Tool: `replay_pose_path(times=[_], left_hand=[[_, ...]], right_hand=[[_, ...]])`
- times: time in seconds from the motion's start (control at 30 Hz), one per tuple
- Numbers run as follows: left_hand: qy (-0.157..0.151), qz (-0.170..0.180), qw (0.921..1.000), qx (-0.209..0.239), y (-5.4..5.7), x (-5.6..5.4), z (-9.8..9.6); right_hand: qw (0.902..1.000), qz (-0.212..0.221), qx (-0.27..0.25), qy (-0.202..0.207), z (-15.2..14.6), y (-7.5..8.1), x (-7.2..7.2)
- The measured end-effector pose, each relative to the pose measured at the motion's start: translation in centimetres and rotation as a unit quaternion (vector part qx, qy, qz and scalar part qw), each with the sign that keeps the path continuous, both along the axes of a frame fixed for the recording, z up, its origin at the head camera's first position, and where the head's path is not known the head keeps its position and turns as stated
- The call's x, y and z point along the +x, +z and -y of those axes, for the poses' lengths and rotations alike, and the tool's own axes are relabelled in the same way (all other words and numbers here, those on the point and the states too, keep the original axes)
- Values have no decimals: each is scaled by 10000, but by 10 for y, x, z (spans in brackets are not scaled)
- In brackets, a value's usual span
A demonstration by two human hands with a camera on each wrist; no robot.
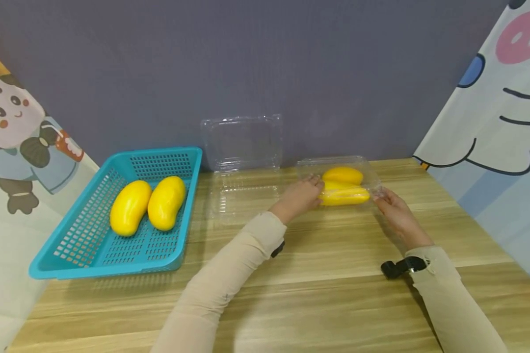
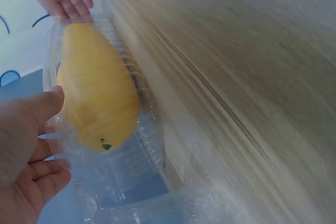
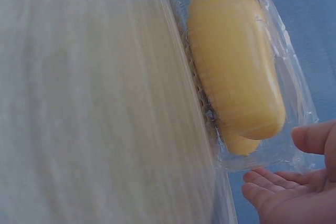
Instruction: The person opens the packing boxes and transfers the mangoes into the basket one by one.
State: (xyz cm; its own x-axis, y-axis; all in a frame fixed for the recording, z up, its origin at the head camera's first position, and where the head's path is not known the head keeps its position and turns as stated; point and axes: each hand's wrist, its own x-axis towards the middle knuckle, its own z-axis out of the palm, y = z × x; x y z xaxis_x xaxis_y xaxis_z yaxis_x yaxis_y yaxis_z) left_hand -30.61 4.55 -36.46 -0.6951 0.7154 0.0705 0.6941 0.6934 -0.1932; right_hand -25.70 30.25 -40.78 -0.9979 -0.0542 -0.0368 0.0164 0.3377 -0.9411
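Two yellow mangoes (image 1: pixel 343 194) lie inside a clear plastic clamshell container (image 1: pixel 306 163) at the back right of the table, its lid down over them. My left hand (image 1: pixel 301 195) grips the container's left end. In the left wrist view the thumb (image 2: pixel 44 103) is on its edge, with the fingers curled beside it. At the other end, my right hand (image 1: pixel 397 213) holds the near right corner. In the right wrist view its thumb (image 3: pixel 310 137) lies by the rim and its fingers (image 3: pixel 273 187) are under the end. One mango (image 3: pixel 236 61) largely covers the other there.
A second clear clamshell container (image 1: pixel 243 142) stands with its lid raised against the grey back panel (image 1: pixel 357 73). To the left, a blue-green plastic basket (image 1: pixel 185 245) holds two more mangoes (image 1: pixel 130 208). Cartoon-printed sheets (image 1: pixel 490 127) flank the wooden table (image 1: pixel 327 304).
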Motion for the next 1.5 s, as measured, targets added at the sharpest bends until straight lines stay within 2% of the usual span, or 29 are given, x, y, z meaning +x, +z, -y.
replay_pose_path(times=[0.1,0.23,0.37,0.6,0.77,0.97,1.23,1.5], left_hand=[[-105,-437,9980,-445,-1,2,-2],[-243,-1079,9899,-882,-2,7,-6],[-174,-1299,9872,-906,1,12,-12],[44,-1147,9918,-565,4,19,-25],[141,-1002,9935,-525,6,21,-32],[70,-1069,9923,-621,6,19,-32],[-2,-448,9958,-796,8,14,-36],[-68,-754,9934,-864,7,12,-40]], right_hand=[[10000,8,29,-33,0,1,0],[10000,12,0,-47,1,2,0],[10000,17,-27,-25,1,2,1],[10000,84,-36,-36,2,3,1],[9999,89,-45,-17,3,3,1],[10000,61,8,-24,2,1,0],[9999,51,97,-72,2,1,2],[9999,-86,66,-85,1,-1,0]])
